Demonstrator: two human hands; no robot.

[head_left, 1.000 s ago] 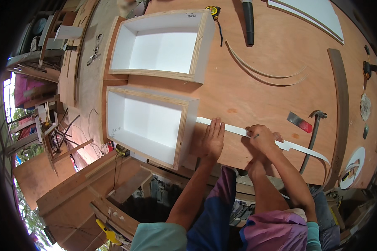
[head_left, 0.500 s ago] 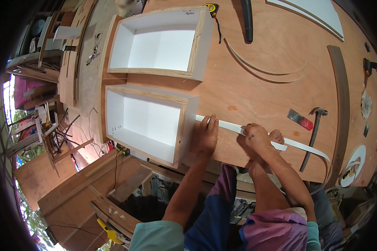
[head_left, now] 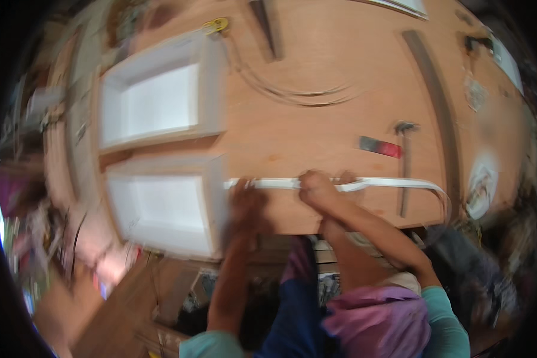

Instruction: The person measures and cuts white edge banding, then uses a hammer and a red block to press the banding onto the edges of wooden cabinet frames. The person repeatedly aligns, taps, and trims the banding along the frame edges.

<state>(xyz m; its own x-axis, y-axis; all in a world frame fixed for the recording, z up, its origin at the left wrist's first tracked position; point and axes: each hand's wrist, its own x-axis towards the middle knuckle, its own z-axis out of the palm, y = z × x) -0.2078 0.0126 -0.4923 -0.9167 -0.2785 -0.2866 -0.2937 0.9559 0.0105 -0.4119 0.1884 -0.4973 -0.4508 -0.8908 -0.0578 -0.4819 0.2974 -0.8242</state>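
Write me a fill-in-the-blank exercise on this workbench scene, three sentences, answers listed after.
1. Both hands rest on a long, thin white strip that lies on the ____ workbench.
2. The left hand presses the strip's end beside the nearer of two open boxes whose insides are ____.
3. Past the right hand, a ____ lies beside a small red and black block.

Missing words: wooden; white; hammer
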